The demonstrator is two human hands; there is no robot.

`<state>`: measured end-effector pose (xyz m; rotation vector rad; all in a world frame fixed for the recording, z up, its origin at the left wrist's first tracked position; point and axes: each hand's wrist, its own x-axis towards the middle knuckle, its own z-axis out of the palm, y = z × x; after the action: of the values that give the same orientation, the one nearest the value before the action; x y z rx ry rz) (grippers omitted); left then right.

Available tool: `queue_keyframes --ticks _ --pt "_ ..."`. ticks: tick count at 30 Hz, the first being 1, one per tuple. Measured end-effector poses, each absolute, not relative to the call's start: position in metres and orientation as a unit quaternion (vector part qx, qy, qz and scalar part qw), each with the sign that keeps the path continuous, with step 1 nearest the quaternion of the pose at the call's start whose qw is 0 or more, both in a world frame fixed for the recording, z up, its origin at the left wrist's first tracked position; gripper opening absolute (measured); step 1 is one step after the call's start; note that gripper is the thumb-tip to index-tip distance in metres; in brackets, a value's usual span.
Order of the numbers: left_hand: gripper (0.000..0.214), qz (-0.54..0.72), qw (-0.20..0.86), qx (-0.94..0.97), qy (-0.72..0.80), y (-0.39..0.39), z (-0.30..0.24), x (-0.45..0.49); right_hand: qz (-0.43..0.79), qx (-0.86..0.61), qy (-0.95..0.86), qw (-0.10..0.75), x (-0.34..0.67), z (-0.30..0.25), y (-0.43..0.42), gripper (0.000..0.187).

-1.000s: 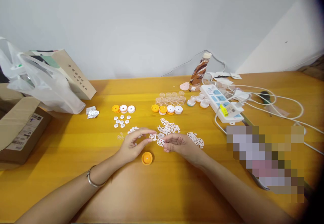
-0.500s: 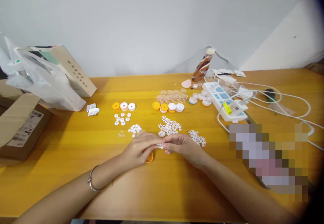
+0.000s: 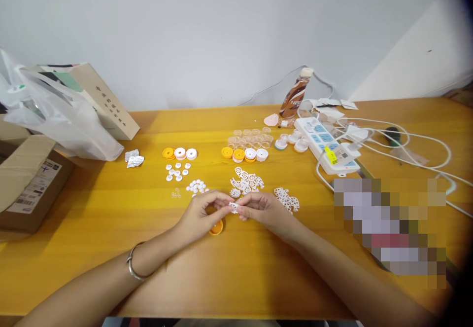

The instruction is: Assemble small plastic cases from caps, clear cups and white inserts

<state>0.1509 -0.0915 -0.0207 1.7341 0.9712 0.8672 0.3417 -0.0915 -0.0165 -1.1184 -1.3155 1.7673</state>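
Note:
Between the fingertips of both hands is a small white openwork plastic piece [image 3: 234, 207]. My left hand [image 3: 207, 214] pinches it from the left, thumb and finger closed. On the other side my right hand [image 3: 262, 211] grips it the same way. An orange round cap [image 3: 217, 227] lies on the table just below my left fingers, partly covered by them. Beyond my hands sits a pile of white wheel-like pieces [image 3: 247, 181]. More white openwork pieces [image 3: 286, 199] lie right of my right hand. Small white round caps [image 3: 196, 186] are gathered behind my left hand.
Orange and white discs [image 3: 180, 153] and clear cups [image 3: 249, 138] stand farther back. A power strip [image 3: 327, 144] with looping white cables is at the right, near a brown bottle [image 3: 294, 95]. A cardboard box [image 3: 40, 184] and plastic bag [image 3: 70, 115] occupy the left.
The left fingers have drawn back and curled, leaving more of the white piece and the orange cap visible. Both hands still hold the piece at nearly the same place.

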Motion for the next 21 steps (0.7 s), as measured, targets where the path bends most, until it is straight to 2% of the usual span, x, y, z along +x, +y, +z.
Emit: queue_keyframes --ticks 7,13,21 --pt "0.018 0.344 0.506 0.677 0.410 -0.0922 -0.0189 0.1542 0.635 -0.419 -0.545 0.351 0.3400 -0.0215 -0.0937 0.019" --pt "0.014 0.344 0.452 0.709 0.419 -0.0933 -0.0211 0.1555 0.605 -0.435 -0.564 0.356 0.3382 -0.0191 -0.0963 0.016" --pt "0.012 0.368 0.467 0.688 0.417 -0.0927 -0.0199 0.1532 0.649 -0.390 -0.528 0.385 0.3344 -0.0200 -0.0962 0.015"
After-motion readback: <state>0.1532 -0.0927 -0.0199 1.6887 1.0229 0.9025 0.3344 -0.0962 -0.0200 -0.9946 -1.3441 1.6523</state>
